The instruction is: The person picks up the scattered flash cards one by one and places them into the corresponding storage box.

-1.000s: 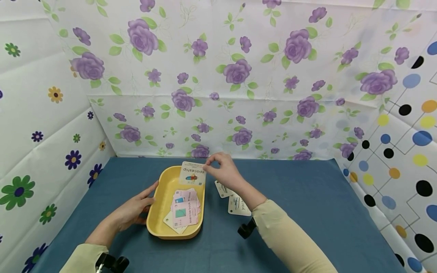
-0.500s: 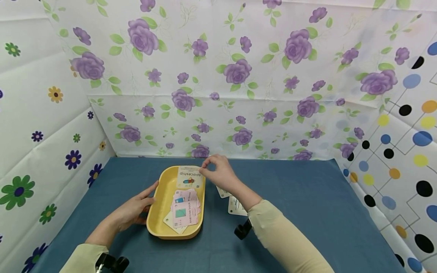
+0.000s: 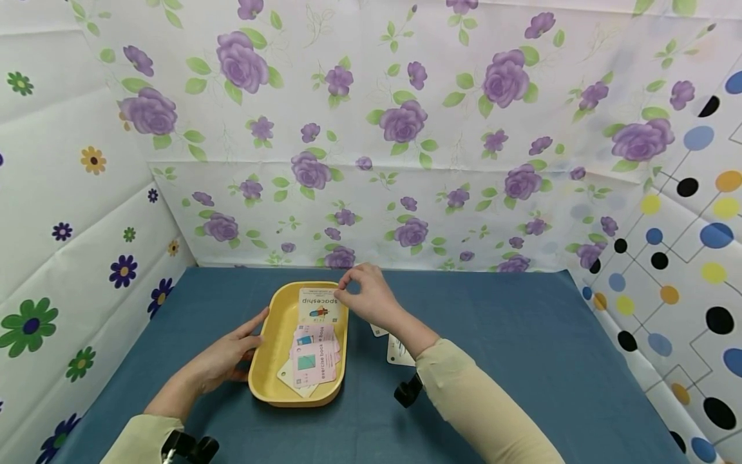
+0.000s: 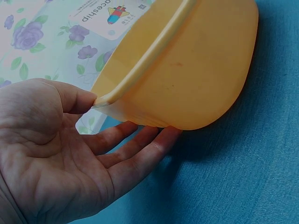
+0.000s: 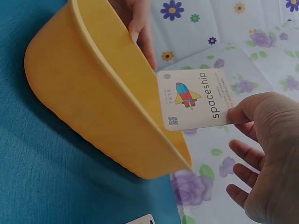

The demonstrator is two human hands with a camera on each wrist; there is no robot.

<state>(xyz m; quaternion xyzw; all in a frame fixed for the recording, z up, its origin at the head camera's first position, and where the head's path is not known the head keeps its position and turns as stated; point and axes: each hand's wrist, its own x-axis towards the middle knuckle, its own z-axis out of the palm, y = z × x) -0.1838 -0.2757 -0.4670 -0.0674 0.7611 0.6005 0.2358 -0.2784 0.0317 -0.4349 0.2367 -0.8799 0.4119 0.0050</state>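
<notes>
A cream spaceship card [image 3: 315, 312] is pinched at one corner between the thumb and forefinger of my right hand [image 3: 371, 296]. It hangs over the far end of a yellow plastic basin [image 3: 269, 370], just above the rim in the right wrist view, where the remaining fingers of that hand [image 5: 266, 144] are bent loosely. My left hand [image 3: 223, 357] holds the basin's left side, thumb on the rim [image 4: 121, 91] and fingers against the outer wall. Inside the basin lie several pink cards [image 3: 315, 367], the top one reading "exercise book", with a cream card [image 3: 285, 372] partly under them.
Right of the basin, a yacht card [image 3: 399, 351] and another card [image 3: 379, 330] lie on the blue cloth [image 3: 510, 361], partly covered by my right forearm. Flowered sheeting [image 3: 377, 148] stands behind, with dotted sheeting [image 3: 684, 270] at the right.
My right hand has moved slightly left and downward with the spaceship card, bringing it farther over the basin. My left hand and the basin have stayed put.
</notes>
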